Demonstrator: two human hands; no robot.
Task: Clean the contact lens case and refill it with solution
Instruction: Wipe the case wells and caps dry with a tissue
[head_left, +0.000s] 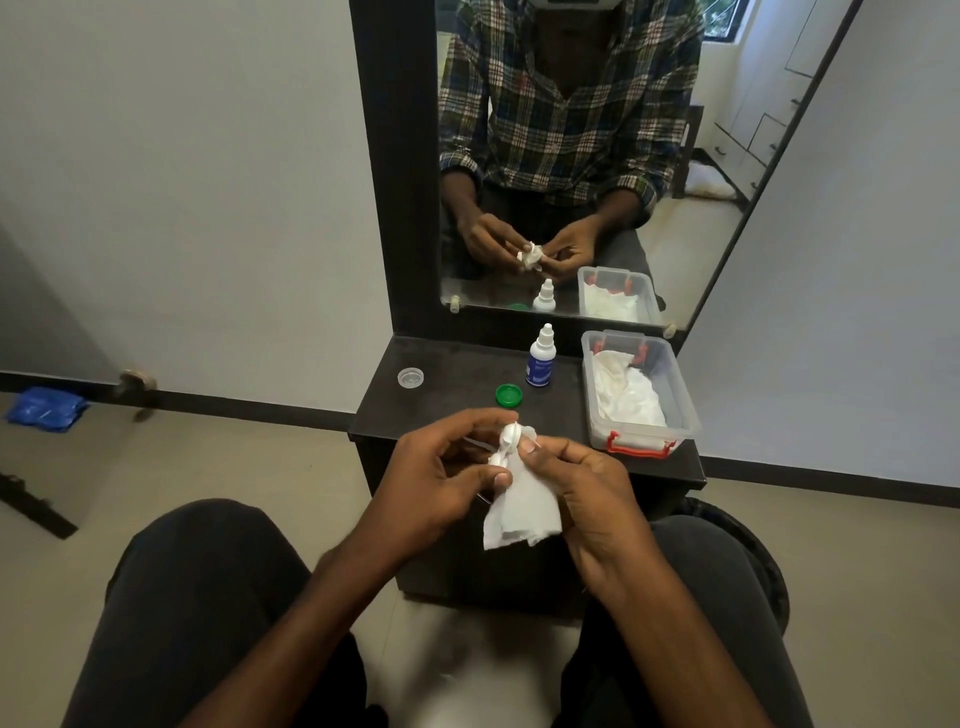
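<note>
- Contact lens case (505, 448) sits in the air between our two hands, just above the near edge of the dark dresser top (457, 374), roughly upright, with one white well above the other.
- Head view, the grip: our left hand (441, 473) has its fingers closed around the case, thumb pressing low on it; our right hand (587, 493) pinches a white tissue (522, 512) against the upper well, fingers together on the paper while the loose end hangs down.
- To do this wiping well, we judge it best to push a fingertip of tissue right into each well and twist, keeping the left grip firm so the small case does not slip out.
- Both caps are off: the green cap (508, 395) and the clear cap (410, 376) lie apart on the dresser top, so both wells look ready for wiping.
- The solution bottle (541, 358) stands upright behind the green cap, near at hand for refilling; its own lid seems to be on.
- Head view, the room: the plastic box (680, 395) holding more tissues fills the right side of the surface, its red latch overhanging near the front edge.
- Open surface lies left of the green cap and in front of it; we would set the case there, away from the edge.
- The mirror (691, 156) behind repeats our hands and adds nothing new about the grip.
</note>
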